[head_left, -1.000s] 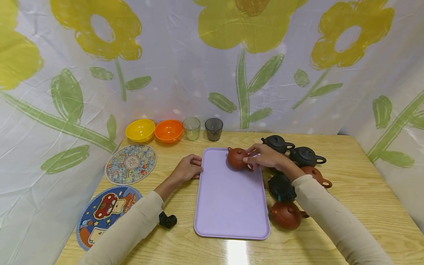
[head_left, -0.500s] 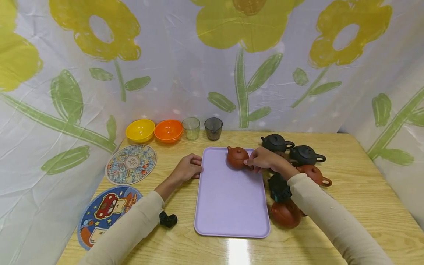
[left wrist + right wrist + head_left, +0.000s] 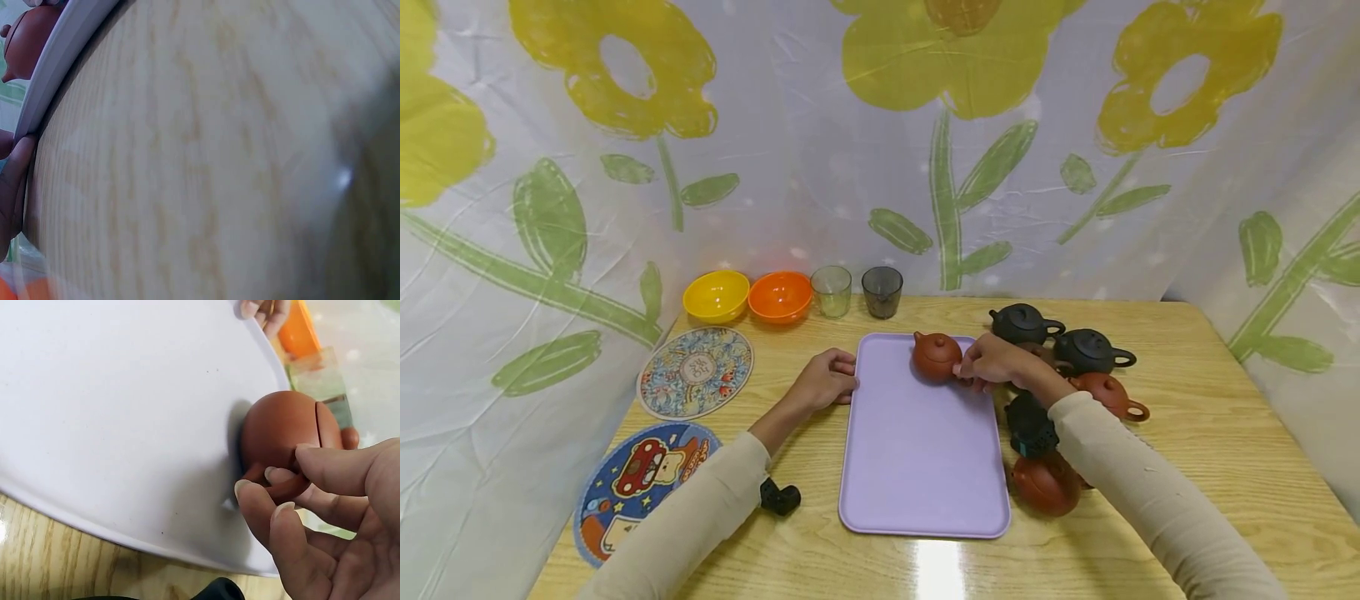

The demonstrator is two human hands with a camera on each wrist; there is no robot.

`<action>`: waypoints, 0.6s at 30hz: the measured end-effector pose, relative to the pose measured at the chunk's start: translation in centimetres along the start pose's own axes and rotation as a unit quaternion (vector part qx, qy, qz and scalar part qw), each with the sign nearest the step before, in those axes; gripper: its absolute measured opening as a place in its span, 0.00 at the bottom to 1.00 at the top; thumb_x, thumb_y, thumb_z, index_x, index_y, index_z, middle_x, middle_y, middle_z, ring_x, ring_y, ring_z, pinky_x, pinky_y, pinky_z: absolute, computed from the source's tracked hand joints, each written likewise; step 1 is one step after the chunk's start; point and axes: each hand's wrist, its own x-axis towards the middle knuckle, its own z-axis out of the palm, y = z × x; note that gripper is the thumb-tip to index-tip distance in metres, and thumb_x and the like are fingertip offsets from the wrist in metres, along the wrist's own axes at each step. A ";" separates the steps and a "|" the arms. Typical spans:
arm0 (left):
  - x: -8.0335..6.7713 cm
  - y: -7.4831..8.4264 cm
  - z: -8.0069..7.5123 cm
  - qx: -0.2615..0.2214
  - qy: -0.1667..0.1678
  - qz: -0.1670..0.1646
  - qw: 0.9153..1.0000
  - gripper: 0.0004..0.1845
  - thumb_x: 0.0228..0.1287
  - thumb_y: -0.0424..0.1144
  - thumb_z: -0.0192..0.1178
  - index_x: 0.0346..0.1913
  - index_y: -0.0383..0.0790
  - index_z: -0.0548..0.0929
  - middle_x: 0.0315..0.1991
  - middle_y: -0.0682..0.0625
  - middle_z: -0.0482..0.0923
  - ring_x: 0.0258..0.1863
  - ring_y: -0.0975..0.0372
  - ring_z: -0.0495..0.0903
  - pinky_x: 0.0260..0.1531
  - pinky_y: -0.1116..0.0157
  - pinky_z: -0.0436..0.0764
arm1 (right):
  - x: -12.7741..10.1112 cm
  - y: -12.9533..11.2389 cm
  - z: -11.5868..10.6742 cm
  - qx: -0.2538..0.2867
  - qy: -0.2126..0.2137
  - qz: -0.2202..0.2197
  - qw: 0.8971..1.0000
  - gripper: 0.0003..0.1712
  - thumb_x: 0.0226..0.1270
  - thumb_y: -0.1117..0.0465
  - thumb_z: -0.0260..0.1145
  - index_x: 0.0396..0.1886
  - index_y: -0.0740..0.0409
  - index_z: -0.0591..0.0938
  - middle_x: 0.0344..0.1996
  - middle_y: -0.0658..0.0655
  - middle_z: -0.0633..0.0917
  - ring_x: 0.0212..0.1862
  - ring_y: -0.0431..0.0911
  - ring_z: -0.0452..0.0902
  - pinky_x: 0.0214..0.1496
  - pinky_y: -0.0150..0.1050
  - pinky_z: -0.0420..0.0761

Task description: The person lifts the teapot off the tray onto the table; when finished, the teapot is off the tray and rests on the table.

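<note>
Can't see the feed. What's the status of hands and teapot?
Right hand pinches brown teapot handle, pot on tray. Left hand grips tray edge. Nothing in the way.

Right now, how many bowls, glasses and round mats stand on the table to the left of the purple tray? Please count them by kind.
Bowls: 2 (yellow bowl, orange bowl)
Glasses: 2 (clear glass, dark glass)
Round mats: 2 (patterned mat, cartoon mat)
Total: 6
</note>
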 end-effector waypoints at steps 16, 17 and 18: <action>0.1 -0.1 0.0 -0.004 -0.002 -0.002 1.000 0.23 0.63 0.27 0.63 0.61 0.33 0.73 0.51 0.40 0.76 0.41 0.57 0.82 0.35 0.63 0.88 | 0.1 0.0 0.4 0.035 0.005 0.001 0.999 0.17 0.76 0.57 0.60 0.41 0.69 0.85 0.36 0.60 0.85 0.39 0.50 0.86 0.37 0.37 0.86; 0.1 -0.1 0.0 -0.003 -0.002 -0.003 1.000 0.23 0.63 0.27 0.63 0.61 0.33 0.73 0.51 0.40 0.76 0.41 0.57 0.82 0.35 0.63 0.88 | 0.1 0.0 0.4 0.036 0.006 0.001 0.999 0.17 0.76 0.57 0.60 0.41 0.69 0.85 0.36 0.60 0.85 0.39 0.50 0.86 0.37 0.37 0.86; 0.0 -0.1 0.0 -0.004 -0.001 -0.004 1.000 0.23 0.63 0.27 0.63 0.61 0.33 0.74 0.51 0.40 0.76 0.41 0.57 0.82 0.35 0.64 0.88 | 0.1 0.0 0.4 0.036 0.008 0.001 0.999 0.17 0.76 0.57 0.60 0.41 0.69 0.85 0.36 0.60 0.85 0.39 0.50 0.86 0.36 0.37 0.86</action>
